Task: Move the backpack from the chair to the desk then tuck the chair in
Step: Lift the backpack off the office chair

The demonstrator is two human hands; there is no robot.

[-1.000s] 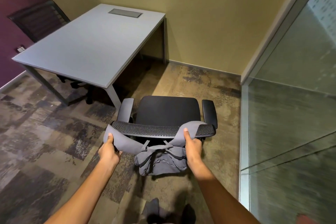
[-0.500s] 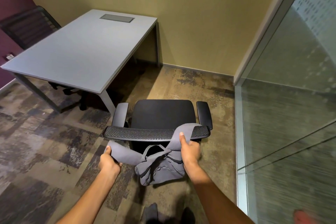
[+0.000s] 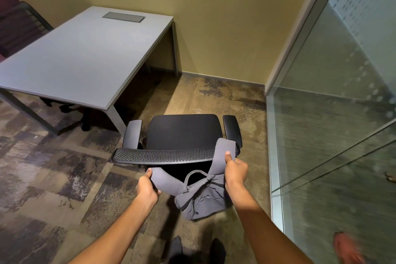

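You are standing behind the black office chair [image 3: 182,133], looking down over its mesh backrest [image 3: 162,155]. Your left hand [image 3: 147,186] is closing around the left shoulder strap [image 3: 165,180] of the grey backpack [image 3: 201,201], fingers wrapped under the strap and thumb on top; here the strap is hanging clear below the backrest's top edge. Your right hand [image 3: 235,169] is gripping the right shoulder strap [image 3: 221,154] in a closed fist with the thumb pressing up along it, and this strap is looping over the right end of the backrest's top edge. The backpack's body is hanging behind the backrest, between your two forearms, above the patterned carpet [image 3: 53,178], with its small carry loop [image 3: 196,174] standing up between the straps. The chair's seat is showing bare, and its two armrests are flanking it. The grey desk [image 3: 85,58] is standing well apart from the backpack, ahead and to the left of the chair, its near right corner close to the chair's left armrest [image 3: 132,133]. A second dark chair [image 3: 19,25] is sitting at the desk's far left edge. A glass partition [image 3: 342,113] is running along your right side.
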